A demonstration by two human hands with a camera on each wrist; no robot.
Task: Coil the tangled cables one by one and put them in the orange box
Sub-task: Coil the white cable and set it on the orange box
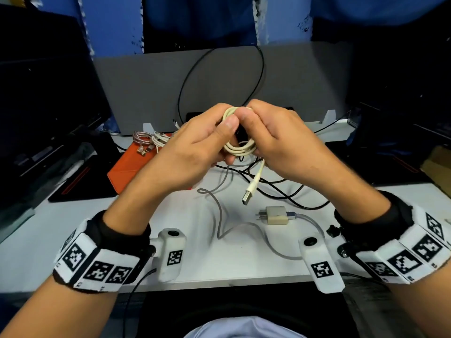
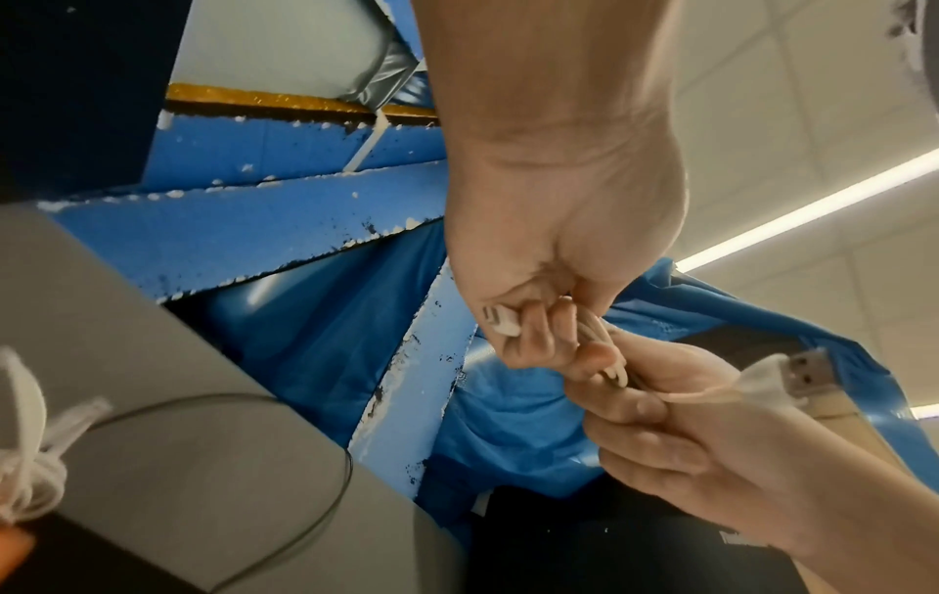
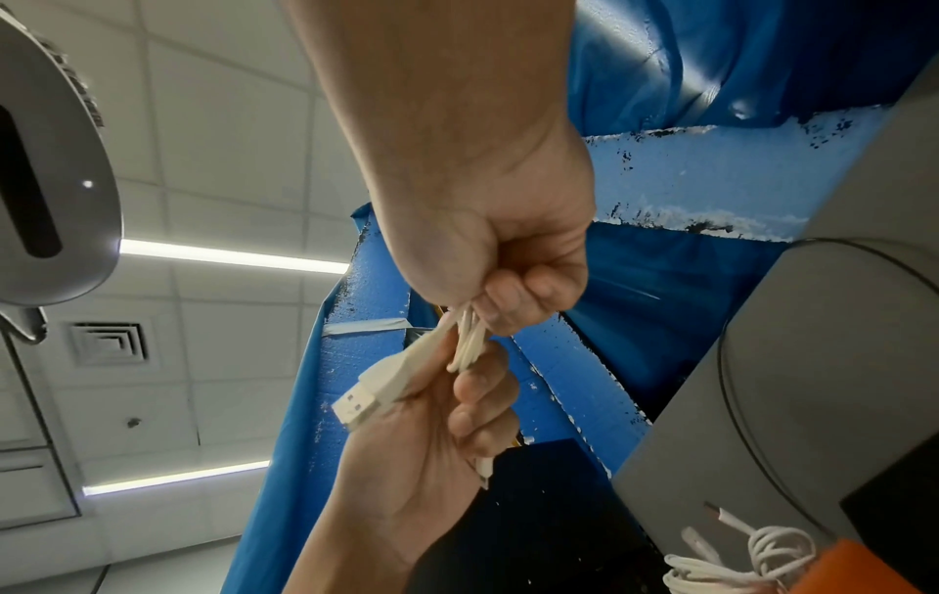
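- Left hand (image 1: 195,147) and right hand (image 1: 275,142), raised above the white desk (image 1: 219,264), meet fingertip to fingertip.
- Each grip pinches the cream cable (image 1: 240,148), round loops, its flat USB plug (image 1: 247,197) dangling.
- Orange box (image 1: 131,164) lies left, holding braided coils.

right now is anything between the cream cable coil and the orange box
Nothing visible blocks the way. Both hands hold the coil in the air, and the box lies to its left on the table, with two coiled cables at its far end.

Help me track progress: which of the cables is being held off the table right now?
The cream USB cable, looped between the left hand and right hand; the grey cable and black cable lie on the table.
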